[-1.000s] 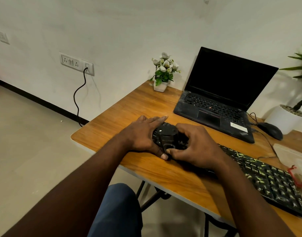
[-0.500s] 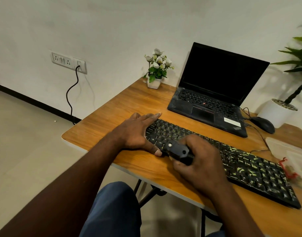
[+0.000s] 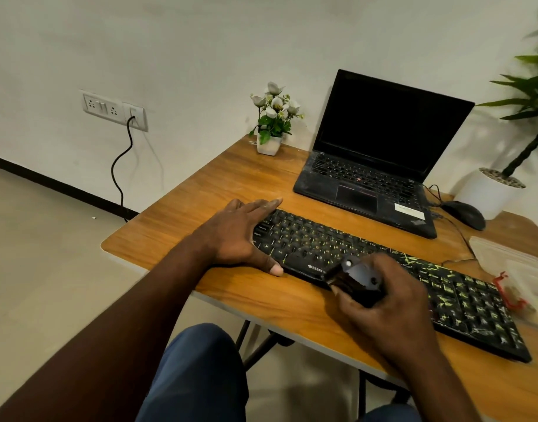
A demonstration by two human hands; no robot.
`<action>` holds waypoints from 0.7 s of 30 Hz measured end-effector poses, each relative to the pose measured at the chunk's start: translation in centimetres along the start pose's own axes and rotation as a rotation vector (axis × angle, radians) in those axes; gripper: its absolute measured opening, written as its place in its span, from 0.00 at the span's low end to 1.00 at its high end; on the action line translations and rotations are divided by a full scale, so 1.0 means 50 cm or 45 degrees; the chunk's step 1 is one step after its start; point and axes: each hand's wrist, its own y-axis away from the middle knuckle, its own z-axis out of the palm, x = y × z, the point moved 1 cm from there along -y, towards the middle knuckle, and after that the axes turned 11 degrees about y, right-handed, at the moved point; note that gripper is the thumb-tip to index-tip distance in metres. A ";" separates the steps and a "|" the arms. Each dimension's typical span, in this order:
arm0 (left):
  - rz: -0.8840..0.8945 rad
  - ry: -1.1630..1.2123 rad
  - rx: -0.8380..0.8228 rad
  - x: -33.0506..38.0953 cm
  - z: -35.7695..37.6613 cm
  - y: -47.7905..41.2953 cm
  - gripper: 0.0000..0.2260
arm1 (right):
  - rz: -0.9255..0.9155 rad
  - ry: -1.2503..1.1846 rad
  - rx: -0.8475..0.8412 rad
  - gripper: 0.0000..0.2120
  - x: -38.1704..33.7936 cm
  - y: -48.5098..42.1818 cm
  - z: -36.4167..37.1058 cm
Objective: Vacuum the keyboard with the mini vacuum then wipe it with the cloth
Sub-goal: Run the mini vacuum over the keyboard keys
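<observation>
A black keyboard (image 3: pixel 383 269) with yellow-green markings lies slantwise on the wooden table (image 3: pixel 231 184). My left hand (image 3: pixel 240 236) lies flat against the keyboard's left end, fingers straight and thumb along its front edge. My right hand (image 3: pixel 380 303) grips a small dark mini vacuum (image 3: pixel 357 277) just above the keyboard's front edge, near the middle. A pale folded cloth (image 3: pixel 511 260) lies at the table's right side, past the keyboard's far end.
An open black laptop (image 3: pixel 374 169) stands behind the keyboard, with a black mouse (image 3: pixel 464 214) and its cable to the right. A small white flower pot (image 3: pixel 272 126) sits at the back. A large potted plant (image 3: pixel 499 190) and a red item (image 3: pixel 508 296) are on the right.
My right hand lifted the mini vacuum off the keyboard's left end and carried it right along the front edge. My left hand stayed at the left end.
</observation>
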 end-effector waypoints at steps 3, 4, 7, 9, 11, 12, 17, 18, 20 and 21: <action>0.009 -0.015 -0.003 0.005 0.000 0.001 0.60 | 0.043 -0.004 0.063 0.20 0.008 0.008 -0.003; 0.008 -0.018 -0.004 0.007 0.000 0.001 0.60 | 0.010 0.019 0.075 0.19 0.003 0.005 0.005; -0.007 -0.039 -0.010 0.006 0.000 0.001 0.59 | -0.084 0.026 0.034 0.14 -0.036 -0.017 0.047; -0.013 -0.064 -0.016 0.005 0.000 -0.002 0.58 | -0.120 0.038 -0.004 0.13 -0.073 -0.039 0.076; -0.009 -0.095 -0.020 0.005 0.000 -0.004 0.56 | -0.154 0.047 -0.034 0.13 -0.098 -0.056 0.094; -0.010 -0.100 -0.020 0.006 -0.001 -0.004 0.55 | -0.161 0.043 -0.048 0.14 -0.102 -0.061 0.096; -0.035 -0.025 -0.019 0.010 -0.003 0.001 0.60 | -0.033 -0.032 -0.103 0.18 -0.046 -0.022 0.050; -0.036 -0.013 -0.014 0.011 -0.004 0.002 0.60 | 0.024 -0.049 -0.113 0.20 -0.027 -0.008 0.035; -0.031 0.002 -0.010 0.011 -0.003 0.003 0.59 | 0.119 -0.061 -0.087 0.22 0.013 0.022 0.001; -0.028 0.008 -0.012 0.010 -0.002 0.002 0.59 | 0.147 -0.051 -0.053 0.21 0.029 0.034 -0.014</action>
